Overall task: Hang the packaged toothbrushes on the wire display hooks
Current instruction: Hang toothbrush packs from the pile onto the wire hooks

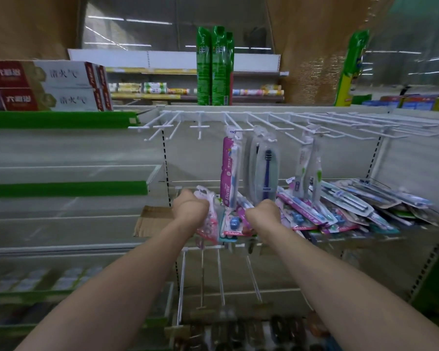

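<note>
1. The left hand [191,208] is curled round a pink and clear blister pack of toothbrushes [208,219], holding it upright at the left end of the heap; the fingers are hidden behind the back of the hand.
2. The right hand [264,214] is curled as well, its knuckles facing away. It seems to pinch the edge of a purple-trimmed toothbrush pack [245,217], but the fingertips are out of sight, so the grip cannot be told for certain.
3. Between the two hands lies a pack with a blue brush head [233,224], partly covered by both wrists.
4. To the right, a loose heap of flat packaged toothbrushes [340,211] spreads along a clear shelf [403,236]; the packs overlap so much that single ones are hard to separate.
5. Above the hands, white wire display hooks [276,120] stick out toward the viewer from the back panel. Three carry goods: a purple carded toothbrush [229,171], a clear oval case with a dark blue brush [265,171], and a green and white toothbrush pack [307,168]. The hooks further left and right hang bare.
6. Far left, red and white toothpaste cartons [48,86] sit on a green-edged shelf [61,119], cut off by the frame.
7. Tall green packets [213,67] stand behind the hooks.
8. Lower hooks [221,279] near the bottom hold dark, blurred items that cannot be identified.
</note>
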A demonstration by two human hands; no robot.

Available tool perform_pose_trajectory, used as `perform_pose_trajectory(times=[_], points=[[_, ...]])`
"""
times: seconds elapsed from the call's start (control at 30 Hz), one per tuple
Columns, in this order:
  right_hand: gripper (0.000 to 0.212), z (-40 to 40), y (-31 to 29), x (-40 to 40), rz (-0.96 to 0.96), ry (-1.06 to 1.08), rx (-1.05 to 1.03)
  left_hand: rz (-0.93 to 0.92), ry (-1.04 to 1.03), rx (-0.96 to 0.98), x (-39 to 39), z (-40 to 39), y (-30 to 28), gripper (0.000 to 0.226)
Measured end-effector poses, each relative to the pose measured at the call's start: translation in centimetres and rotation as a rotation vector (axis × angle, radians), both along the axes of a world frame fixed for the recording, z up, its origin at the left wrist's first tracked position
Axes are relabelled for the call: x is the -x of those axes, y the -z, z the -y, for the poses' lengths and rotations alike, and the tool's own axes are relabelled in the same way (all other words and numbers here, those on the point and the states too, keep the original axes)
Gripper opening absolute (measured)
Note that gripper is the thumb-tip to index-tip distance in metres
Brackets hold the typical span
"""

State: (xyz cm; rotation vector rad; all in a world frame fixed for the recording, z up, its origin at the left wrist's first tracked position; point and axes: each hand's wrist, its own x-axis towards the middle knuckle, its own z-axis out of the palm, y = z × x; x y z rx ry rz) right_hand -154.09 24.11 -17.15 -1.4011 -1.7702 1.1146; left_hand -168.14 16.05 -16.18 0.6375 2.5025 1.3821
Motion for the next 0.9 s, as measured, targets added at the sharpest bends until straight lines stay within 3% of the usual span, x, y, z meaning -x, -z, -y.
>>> perform_pose_trajectory(times=[0.13,0.27,0.57,0.7,0.9], points=[[0.02,1.4,0.0,-0.3,-0.057,0.02,0.027,0.01,0.033,-0.095,-0.4,1.5,0.3,0.02],[0.021,2.1,0.2,-0.1,-0.241,0.077,0.107,0.012,0.073,-0.122,-1.1,2.8,0.2,0.028],[0.057,-1.3,6.0,0.5,-0.346,0.096,0.208,0.019,0.115,-0.133,-1.9,4.4,0.6,0.034],[0.025,5.4,1.5,-2.6,-0.363,0.087,0.185,0.014,0.118,-0.116,-2.4,4.6,1.0,0.037],[0.02,6.8,1.2,-4.8,-0.438,0.203,0.123,-0.01,0.11,-0.111,-3.6,4.4,1.1,0.039]])
